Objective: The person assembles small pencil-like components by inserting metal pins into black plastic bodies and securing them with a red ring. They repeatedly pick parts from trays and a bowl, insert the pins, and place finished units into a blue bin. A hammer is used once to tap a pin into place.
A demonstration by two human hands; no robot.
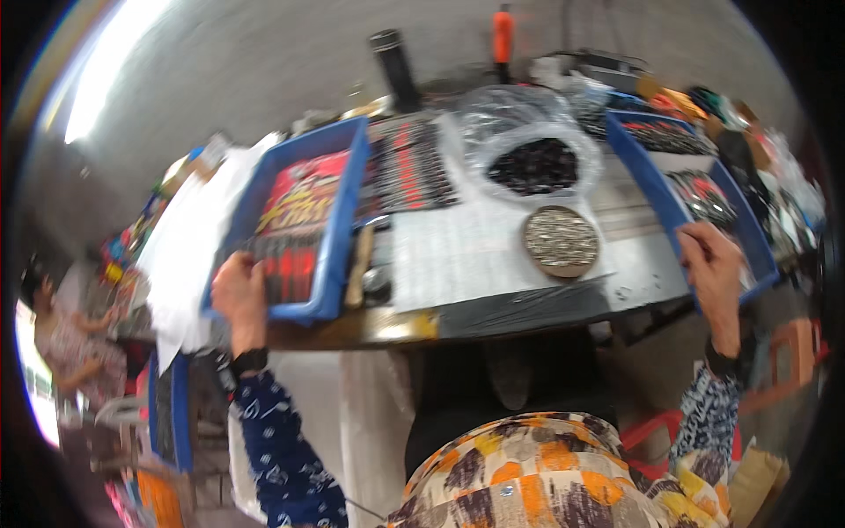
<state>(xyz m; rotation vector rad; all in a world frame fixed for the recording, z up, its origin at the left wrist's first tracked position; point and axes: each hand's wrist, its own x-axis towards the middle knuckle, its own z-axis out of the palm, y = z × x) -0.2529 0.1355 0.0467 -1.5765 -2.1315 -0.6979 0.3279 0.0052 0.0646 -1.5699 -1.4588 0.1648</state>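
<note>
My left hand (239, 289) is at the near left corner of a blue tray (330, 282), its fingers curled. In that tray lie flat black-and-red pieces (292, 273) and a red printed packet (308, 189). My right hand (715, 266) is closed over the near left side of a second blue tray (764, 255), which has small dark parts in clear bags (701, 195). What either hand holds, if anything, is hidden by the fingers and some blur. Between the hands stands a round container of small metallic pieces (562, 242).
An open plastic bag of black parts (537, 167) lies behind the round container. Rows of black-and-red pieces (409, 167) sit beside the left tray. A black bottle (394, 70) and an orange-handled tool (503, 40) stand at the back. Another person (84, 343) sits far left.
</note>
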